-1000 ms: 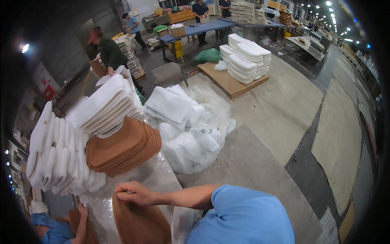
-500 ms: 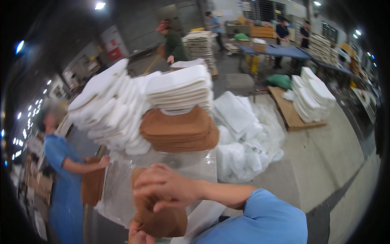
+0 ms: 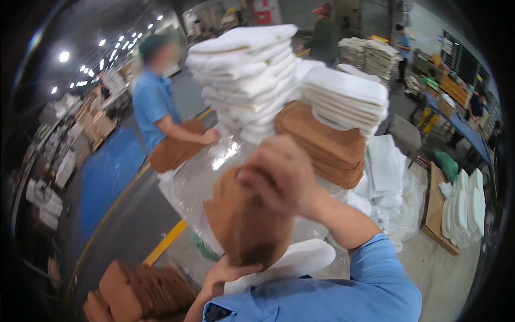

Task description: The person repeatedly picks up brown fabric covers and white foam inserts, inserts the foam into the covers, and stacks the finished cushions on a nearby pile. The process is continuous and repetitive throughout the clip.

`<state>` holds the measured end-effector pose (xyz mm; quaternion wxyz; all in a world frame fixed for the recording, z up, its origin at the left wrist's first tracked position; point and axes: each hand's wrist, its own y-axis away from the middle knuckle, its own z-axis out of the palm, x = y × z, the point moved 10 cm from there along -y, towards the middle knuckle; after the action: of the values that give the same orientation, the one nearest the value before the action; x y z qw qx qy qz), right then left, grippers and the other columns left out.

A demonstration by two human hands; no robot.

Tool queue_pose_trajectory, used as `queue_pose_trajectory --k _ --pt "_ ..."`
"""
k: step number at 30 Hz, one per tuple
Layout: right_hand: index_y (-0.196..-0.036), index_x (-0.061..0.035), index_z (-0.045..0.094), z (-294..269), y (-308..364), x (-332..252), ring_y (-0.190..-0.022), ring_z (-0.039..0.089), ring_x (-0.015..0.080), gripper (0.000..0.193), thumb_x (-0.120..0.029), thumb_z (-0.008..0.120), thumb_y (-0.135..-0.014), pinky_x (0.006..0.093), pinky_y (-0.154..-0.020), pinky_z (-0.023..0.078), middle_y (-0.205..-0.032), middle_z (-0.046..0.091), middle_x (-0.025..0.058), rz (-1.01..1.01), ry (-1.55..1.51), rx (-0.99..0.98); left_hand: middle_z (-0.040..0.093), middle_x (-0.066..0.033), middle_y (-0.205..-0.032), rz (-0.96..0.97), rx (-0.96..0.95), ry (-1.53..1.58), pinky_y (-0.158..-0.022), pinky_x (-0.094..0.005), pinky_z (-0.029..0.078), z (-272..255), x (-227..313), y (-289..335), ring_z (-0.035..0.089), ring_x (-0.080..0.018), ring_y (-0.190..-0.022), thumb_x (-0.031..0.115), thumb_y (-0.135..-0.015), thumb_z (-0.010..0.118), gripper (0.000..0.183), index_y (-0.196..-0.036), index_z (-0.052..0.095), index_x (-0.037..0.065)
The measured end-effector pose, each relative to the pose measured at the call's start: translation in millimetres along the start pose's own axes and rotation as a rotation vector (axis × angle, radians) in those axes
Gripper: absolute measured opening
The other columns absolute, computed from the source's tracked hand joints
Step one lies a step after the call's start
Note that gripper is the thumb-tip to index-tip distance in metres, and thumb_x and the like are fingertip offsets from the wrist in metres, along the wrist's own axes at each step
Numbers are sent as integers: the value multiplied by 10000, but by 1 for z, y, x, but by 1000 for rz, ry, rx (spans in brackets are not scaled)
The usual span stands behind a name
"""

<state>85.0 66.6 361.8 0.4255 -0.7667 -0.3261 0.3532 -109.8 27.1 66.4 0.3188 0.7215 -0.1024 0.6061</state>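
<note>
A brown fabric piece [image 3: 225, 209], curved like a cushion cover, hangs in front of my body between both hands. Its near end is gripped by my left hand [image 3: 233, 273], fingers along the edge. Over its upper right side, my right hand [image 3: 281, 174] is curled and closed on the fabric, slightly blurred by motion. Against my front, beneath the brown cover, lies a white padded piece [image 3: 314, 256] with a rounded end; part of it is hidden. Just beyond my right hand rests a stack of brown covers [image 3: 327, 145] on the plastic-covered table [image 3: 188, 188].
A tall stack of white pads [image 3: 241, 80] and a shorter white stack [image 3: 348, 99] stand at the table's far side. Left, a co-worker [image 3: 153, 107] holds another brown piece. More brown pieces [image 3: 139, 292] are piled at lower left; plastic-wrapped white bundles [image 3: 383, 177] lie right.
The view has swung left, bringing the floor pile of brown pieces into sight. My right hand still holds the brown cover, which now stands more upright; my left hand stays on its near end.
</note>
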Motion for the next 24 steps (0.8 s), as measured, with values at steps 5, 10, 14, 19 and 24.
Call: queue_pose_trajectory --k 5,10,14,19,24 --pt "-1085 -43 718 19 -23 72 -995 645 377 222 -207 753 -939 432 -925 489 -1047 696 158 54 235 112 736 -93 -1161 36 -350 96 -958 -335 542 43 -18 -34 675 -190 -1127 250 -1083 631 347 -1283 672 -31" --pt "-1286 -21 691 56 45 120 -1221 646 313 354 -201 726 -984 407 -1097 463 -1269 702 152 436 -118 -165 694 -133 -1304 348 -96 622 -993 -385 565 -7 8 -32 678 -244 -1198 266 -1108 559 398 -1369 596 -33" --pt "-1266 -34 697 78 143 109 -1246 632 263 381 -251 773 -962 405 -1090 464 -1244 710 112 631 -457 -534 634 -159 -1429 236 -123 1059 -1110 -454 495 -16 -4 -64 622 -300 -1300 315 -1119 465 457 -1434 543 -7" --pt "-1385 -66 572 71 192 50 -1301 570 342 731 -476 862 -854 420 -1065 472 -1410 555 169 516 -570 -614 609 -191 -1470 212 -148 1243 -1174 -480 445 -16 0 -62 583 -338 -1358 318 -1105 420 494 -1471 524 3" --pt "-1292 -80 546 51 195 48 -1258 593 333 645 -163 938 -787 415 -1040 503 -1349 562 164 658 -342 -419 571 -156 -1512 270 -229 1286 -1184 -482 417 -9 44 -60 548 -325 -1401 389 -1130 410 530 -1534 473 52"
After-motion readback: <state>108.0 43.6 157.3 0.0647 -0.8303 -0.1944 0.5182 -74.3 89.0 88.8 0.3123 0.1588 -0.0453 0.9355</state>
